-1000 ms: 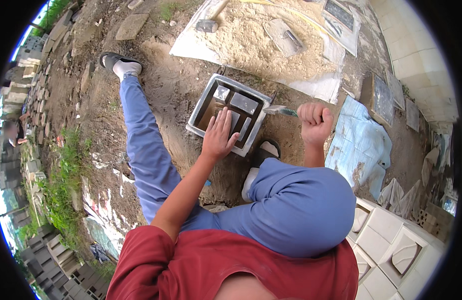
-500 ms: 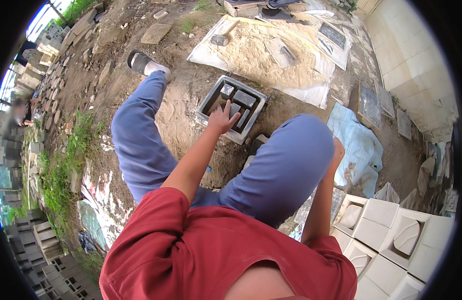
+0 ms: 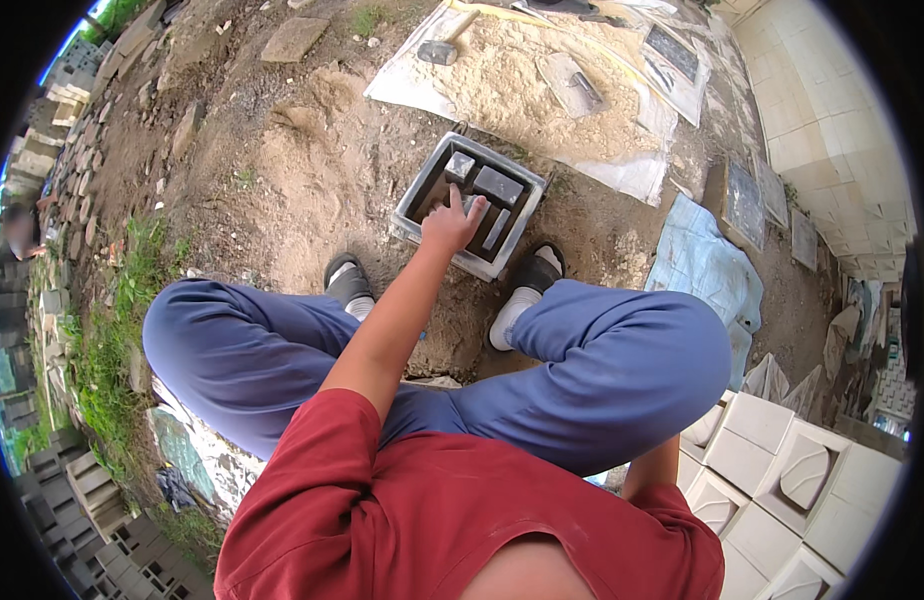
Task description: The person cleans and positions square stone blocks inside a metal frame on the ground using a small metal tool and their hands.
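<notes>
A grey metal box mold (image 3: 523, 225) lies on the dirt in front of me. Inside it are a small block (image 3: 460, 166), a larger rectangular block (image 3: 498, 186) and a narrow bar (image 3: 496, 230). My left hand (image 3: 450, 225) reaches over the mold's left part, index finger and thumb stretched out and apart. The fingertips are at the inner pieces, and part of the inside is covered by the hand. My right forearm (image 3: 654, 468) goes down behind my right thigh, which hides the hand.
Beyond the mold lies a sheet with sandy material (image 3: 502, 75), a mallet (image 3: 438, 51) and a flat trowel (image 3: 574, 86). A blue sheet (image 3: 697, 260) is at right, near pale molded blocks (image 3: 757, 430). My slippered feet (image 3: 349, 280) flank the mold's near side.
My left foot has come back from the far left to beside the mold, and my knees are spread wider. My right hand has slipped out of sight. The left hand stays over the mold.
</notes>
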A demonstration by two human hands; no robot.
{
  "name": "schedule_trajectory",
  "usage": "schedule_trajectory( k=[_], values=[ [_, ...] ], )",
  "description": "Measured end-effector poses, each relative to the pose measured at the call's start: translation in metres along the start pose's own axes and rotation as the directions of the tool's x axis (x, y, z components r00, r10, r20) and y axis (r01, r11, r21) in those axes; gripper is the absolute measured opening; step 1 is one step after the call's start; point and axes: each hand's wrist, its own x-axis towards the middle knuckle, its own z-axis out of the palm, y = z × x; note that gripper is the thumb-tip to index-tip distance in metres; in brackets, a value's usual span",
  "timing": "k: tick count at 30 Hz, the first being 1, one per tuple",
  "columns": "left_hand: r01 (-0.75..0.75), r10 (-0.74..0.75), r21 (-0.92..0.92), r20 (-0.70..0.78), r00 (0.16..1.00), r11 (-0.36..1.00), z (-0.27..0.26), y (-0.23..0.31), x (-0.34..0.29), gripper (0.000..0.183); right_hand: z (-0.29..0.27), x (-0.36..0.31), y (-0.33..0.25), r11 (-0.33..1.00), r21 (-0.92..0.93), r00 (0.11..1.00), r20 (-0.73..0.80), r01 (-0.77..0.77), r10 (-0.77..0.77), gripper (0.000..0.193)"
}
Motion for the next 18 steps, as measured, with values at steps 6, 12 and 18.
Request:
schedule_trajectory(
  k=[6,12,18],
  values=[
    [0.044,-0.047,-0.061,-0.049,0.998,0.997,-0.01,-0.012,0.013,0.093,0.07,0.073,0.026,0.996,0.083,0.972,0.234,-0.045,0.024,0.045],
    [0.12,-0.116,-0.122,0.038,0.993,0.985,-0.013,-0.005,0.017,0.091,0.133,0.127,0.014,0.989,0.133,0.928,0.373,-0.058,0.004,0.047],
    [0.105,-0.104,-0.051,0.023,0.994,0.993,-0.013,-0.006,0.014,0.087,0.163,0.151,0.039,0.966,0.255,0.911,0.405,-0.031,-0.078,0.047]
  ],
)
